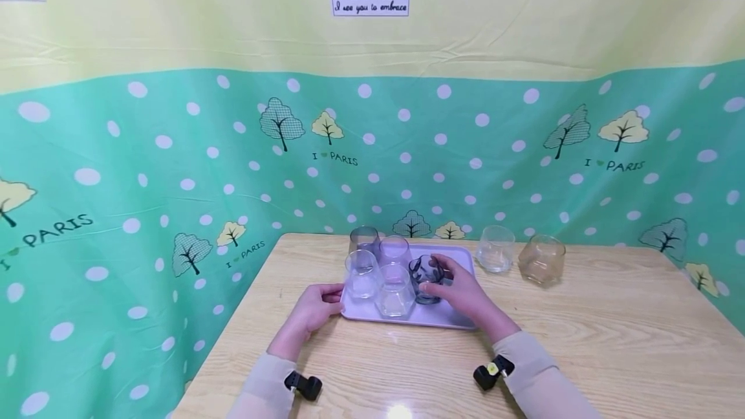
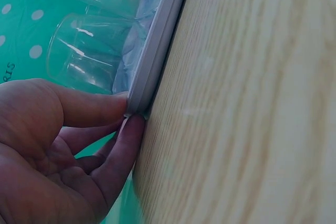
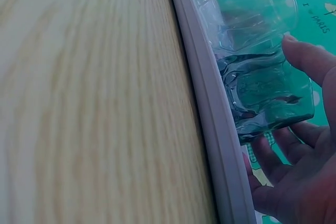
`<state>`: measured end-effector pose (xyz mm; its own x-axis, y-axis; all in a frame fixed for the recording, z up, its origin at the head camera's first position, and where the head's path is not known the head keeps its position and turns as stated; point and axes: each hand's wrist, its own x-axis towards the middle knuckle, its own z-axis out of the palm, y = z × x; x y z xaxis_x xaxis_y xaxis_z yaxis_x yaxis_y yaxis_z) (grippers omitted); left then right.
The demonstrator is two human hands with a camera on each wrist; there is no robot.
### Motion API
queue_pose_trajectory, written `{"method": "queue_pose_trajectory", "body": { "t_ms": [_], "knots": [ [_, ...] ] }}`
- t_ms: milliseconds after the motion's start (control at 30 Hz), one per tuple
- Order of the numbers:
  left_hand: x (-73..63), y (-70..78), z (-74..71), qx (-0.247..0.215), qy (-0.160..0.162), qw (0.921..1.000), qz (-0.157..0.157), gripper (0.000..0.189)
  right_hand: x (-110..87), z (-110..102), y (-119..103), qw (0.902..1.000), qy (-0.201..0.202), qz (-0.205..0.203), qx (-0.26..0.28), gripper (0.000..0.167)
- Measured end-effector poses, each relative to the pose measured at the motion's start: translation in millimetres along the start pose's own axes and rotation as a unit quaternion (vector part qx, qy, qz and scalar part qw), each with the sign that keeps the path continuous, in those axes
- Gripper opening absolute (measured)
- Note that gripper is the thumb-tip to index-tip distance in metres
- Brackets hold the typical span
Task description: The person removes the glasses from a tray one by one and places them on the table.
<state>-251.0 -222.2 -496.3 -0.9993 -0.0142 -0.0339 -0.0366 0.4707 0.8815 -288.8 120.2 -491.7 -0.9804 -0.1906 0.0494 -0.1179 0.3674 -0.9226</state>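
A lilac tray (image 1: pixel 460 322) lies on the table, bearing several drinking glasses. My left hand (image 1: pixel 316 308) pinches the tray's near left corner; in the left wrist view the thumb (image 2: pixel 100 108) is above the rim and a finger below it. At the tray's middle right, my right hand (image 1: pixel 462 290) holds a smoky dark glass (image 1: pixel 427 280), which stands upright. In the right wrist view its thumb and fingers lie on opposite sides of that dark glass (image 3: pixel 268 93). Beside it stand a clear glass (image 1: pixel 396 299), another clear glass (image 1: pixel 363 280) and, behind, a clear glass (image 1: pixel 394 249) and a grey glass (image 1: pixel 363 238).
Off the tray, to its right, a clear glass (image 1: pixel 496 251) and an amber-tinted glass (image 1: pixel 542 260) stand on the wooden table (image 1: pixel 611 315). A green and yellow patterned curtain (image 1: pixel 407 147) hangs behind the table's back edge and along its left side.
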Motion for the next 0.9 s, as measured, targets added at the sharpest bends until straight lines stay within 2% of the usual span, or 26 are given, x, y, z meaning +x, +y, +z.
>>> {"method": "queue_pose_trajectory", "body": {
  "t_ms": [567, 900],
  "knots": [
    [-0.1, 1.6, -0.1, 0.005, 0.002, 1.0, -0.005, 0.045, -1.7, -2.9, 0.4, 0.9996, -0.009, 0.002, 0.028, 0.092],
    [1.4, -0.3, 0.3, 0.01, 0.001, 0.9999, -0.006, 0.045, -0.3, -6.9, 0.8, 0.9999, -0.014, 0.003, 0.006, 0.095]
  ]
}}
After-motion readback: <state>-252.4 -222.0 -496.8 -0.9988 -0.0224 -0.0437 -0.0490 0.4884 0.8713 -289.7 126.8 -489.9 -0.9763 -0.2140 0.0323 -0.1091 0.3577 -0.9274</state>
